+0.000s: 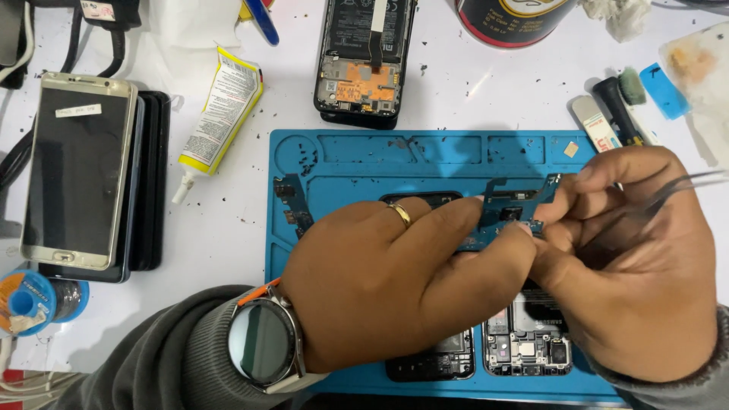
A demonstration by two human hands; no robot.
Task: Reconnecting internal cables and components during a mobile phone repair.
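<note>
My left hand (395,281), with a gold ring and a wristwatch, pinches a small blue circuit board (510,209) above a blue repair mat (334,163). My right hand (630,258) grips metal tweezers (687,186) and its fingertips touch the same board at its right end. Under my hands lie two opened phones on the mat, one dark (433,363) and one showing inner parts (531,345). Both are partly hidden by my hands.
A stack of phones (80,171) lies at the left beside a glue tube (220,114). An opened phone with an orange board (363,64) sits above the mat. A can (509,23), small tools (619,110) and a solder spool (30,300) surround the mat.
</note>
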